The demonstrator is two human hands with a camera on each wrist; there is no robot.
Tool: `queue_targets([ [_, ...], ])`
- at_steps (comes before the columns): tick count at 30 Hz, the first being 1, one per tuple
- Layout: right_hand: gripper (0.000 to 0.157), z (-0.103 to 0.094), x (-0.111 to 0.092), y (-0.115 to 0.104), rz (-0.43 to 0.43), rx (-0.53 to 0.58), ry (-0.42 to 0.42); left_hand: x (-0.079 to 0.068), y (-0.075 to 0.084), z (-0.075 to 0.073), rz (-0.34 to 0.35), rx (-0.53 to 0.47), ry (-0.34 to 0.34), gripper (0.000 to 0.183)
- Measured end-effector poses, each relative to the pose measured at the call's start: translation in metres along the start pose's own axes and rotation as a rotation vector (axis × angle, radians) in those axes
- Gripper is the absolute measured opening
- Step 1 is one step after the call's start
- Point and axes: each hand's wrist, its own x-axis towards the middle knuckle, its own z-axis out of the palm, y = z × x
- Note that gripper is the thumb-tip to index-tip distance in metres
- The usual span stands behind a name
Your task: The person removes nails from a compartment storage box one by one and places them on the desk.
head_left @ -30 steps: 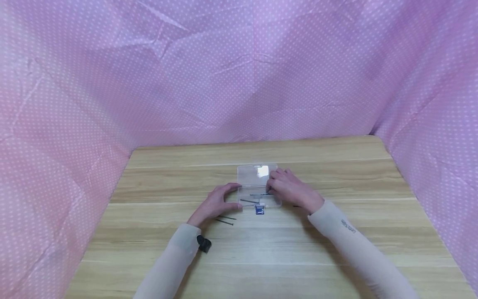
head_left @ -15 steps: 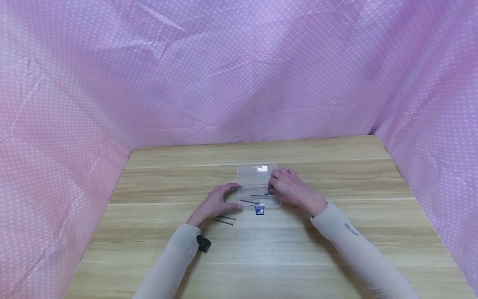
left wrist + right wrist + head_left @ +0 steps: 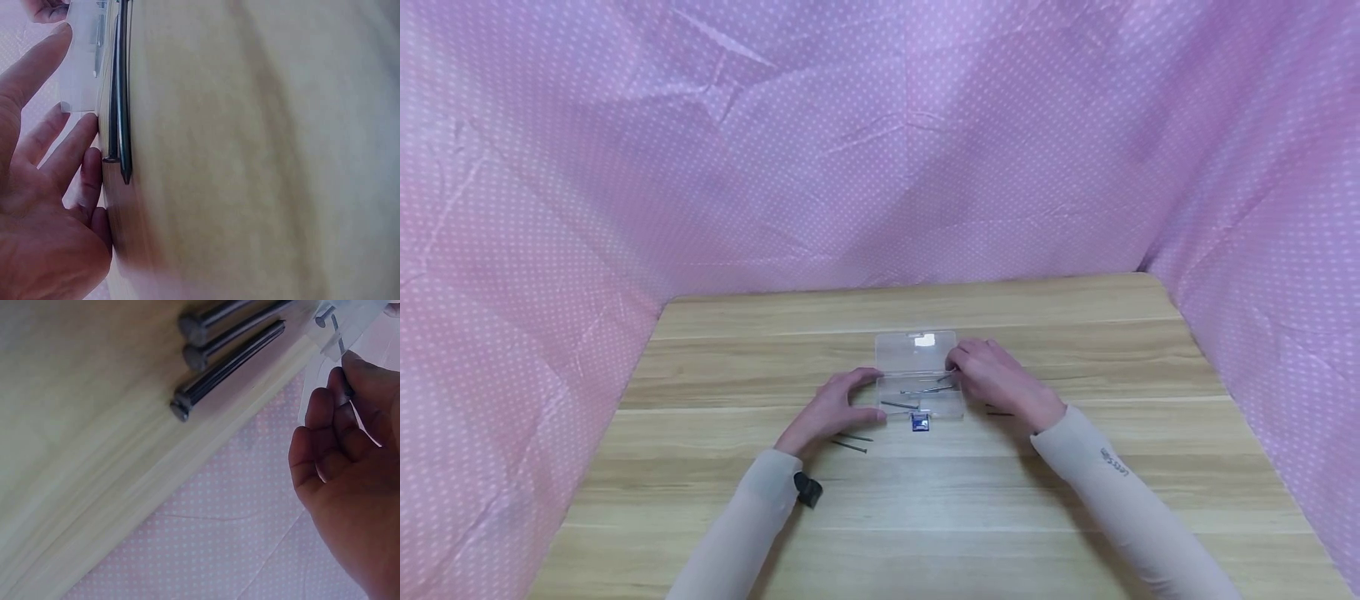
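A clear plastic box point(image 3: 957, 406) lies on the table with its lid point(image 3: 895, 352) folded back. Several nails point(image 3: 901, 405) lie inside it. My left hand point(image 3: 835, 408) is at the box's left end, thumb by the front corner and index finger by the hinge, fingers fairly straight and touching it. At the right end, my right hand point(image 3: 996, 375) pinches a nail point(image 3: 348, 392) between thumb and fingertips, its dark head showing in the right wrist view. The rest of that nail is partly hidden by the fingers.
Two loose nails point(image 3: 123, 112) lie on the table beside the left hand. More nails point(image 3: 219, 369) lie under the right wrist. A small blue piece point(image 3: 920, 422) is at the box's front edge. Pink dotted cloth point(image 3: 880, 167) surrounds the wooden table point(image 3: 880, 533).
My right hand has shifted a little to the right, away from the box's middle, uncovering more of the nails at that end. My left hand has stayed in place.
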Motion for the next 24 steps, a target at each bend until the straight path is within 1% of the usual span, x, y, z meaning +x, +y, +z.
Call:
queue_targets([
  [4, 0.009, -0.002, -0.001, 0.004, -0.003, 0.011, 0.012, 0.000, 0.000, 0.000, 0.003, 0.013, -0.002, 0.072],
  [10, 0.007, -0.007, -0.004, 0.006, 0.028, 0.000, -0.012, 0.001, -0.001, 0.001, 0.019, 0.027, -0.001, 0.073],
  [15, 0.007, -0.008, -0.007, 0.006, 0.035, -0.007, -0.013, 0.000, 0.000, 0.001, 0.034, 0.023, 0.009, 0.073],
  [21, 0.008, -0.009, -0.011, 0.005, 0.081, 0.010, -0.020, -0.002, 0.002, 0.003, 0.024, 0.022, 0.010, 0.073],
  [24, 0.008, -0.009, -0.013, 0.007, 0.098, 0.025, -0.011, -0.002, 0.001, 0.004, 0.024, 0.022, 0.014, 0.073],
])
